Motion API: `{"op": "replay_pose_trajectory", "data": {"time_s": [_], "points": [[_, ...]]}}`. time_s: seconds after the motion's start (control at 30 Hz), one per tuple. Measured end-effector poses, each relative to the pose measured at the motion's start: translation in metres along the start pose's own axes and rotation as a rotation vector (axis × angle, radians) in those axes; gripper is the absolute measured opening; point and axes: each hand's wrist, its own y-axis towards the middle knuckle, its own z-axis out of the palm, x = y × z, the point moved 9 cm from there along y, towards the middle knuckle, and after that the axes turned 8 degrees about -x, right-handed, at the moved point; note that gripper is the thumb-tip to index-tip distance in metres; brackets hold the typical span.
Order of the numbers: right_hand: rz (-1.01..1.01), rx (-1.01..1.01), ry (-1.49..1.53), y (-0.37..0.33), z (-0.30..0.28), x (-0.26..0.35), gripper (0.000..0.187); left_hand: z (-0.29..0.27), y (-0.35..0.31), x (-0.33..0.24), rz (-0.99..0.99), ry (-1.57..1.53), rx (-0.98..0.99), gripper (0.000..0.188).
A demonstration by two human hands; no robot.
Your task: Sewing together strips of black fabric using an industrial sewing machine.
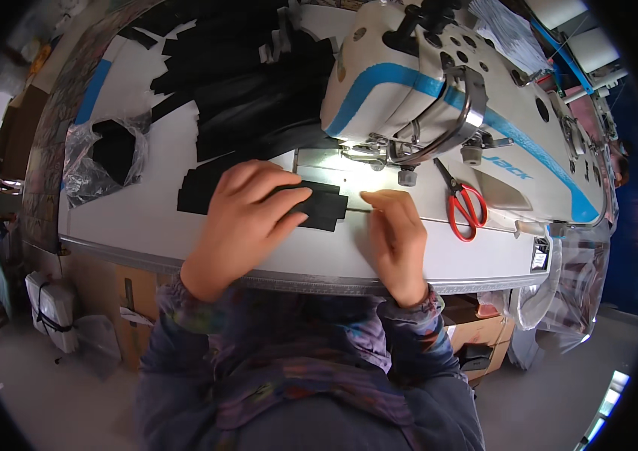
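Note:
My left hand (pixel 247 218) rests over a stack of black fabric pieces (pixel 326 209) at the table's front. Its fingers are bent and slightly apart, with the thumb clear of the index finger. To the right of the fabric's stepped end is my right hand (pixel 398 240), apart from it. That hand's fingers are curled together near the needle area, and whatever they may hold is hidden. Just behind both hands stands a white and blue sewing machine (pixel 394 94), its lamp lighting the needle plate. Red-handled scissors (pixel 468 214) lie right of my right hand.
A large spread of black fabric (pixel 251 90) covers the table's back left. A clear plastic bag (pixel 104 161) with something black lies at the left. Along the front runs a measuring-tape edge (pixel 311 284). Cardboard boxes (pixel 138 308) stand below the table.

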Motion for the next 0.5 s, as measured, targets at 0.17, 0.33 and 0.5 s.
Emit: {"op": "replay_pose_trajectory", "data": {"time_s": [0.17,0.33,0.5], "points": [[-0.243,0.075,-0.234,0.004,0.016,0.019,0.042,0.029,0.003,0.007,-0.008,-0.03,0.114,0.03],[-0.08,0.061,-0.142,0.004,0.012,0.003,0.044,0.029,0.015,0.005,-0.097,-0.133,0.113,0.024],[-0.05,0.152,-0.097,0.014,0.016,0.003,0.046,0.034,0.014,0.013,-0.143,-0.257,0.16,0.015]]}}
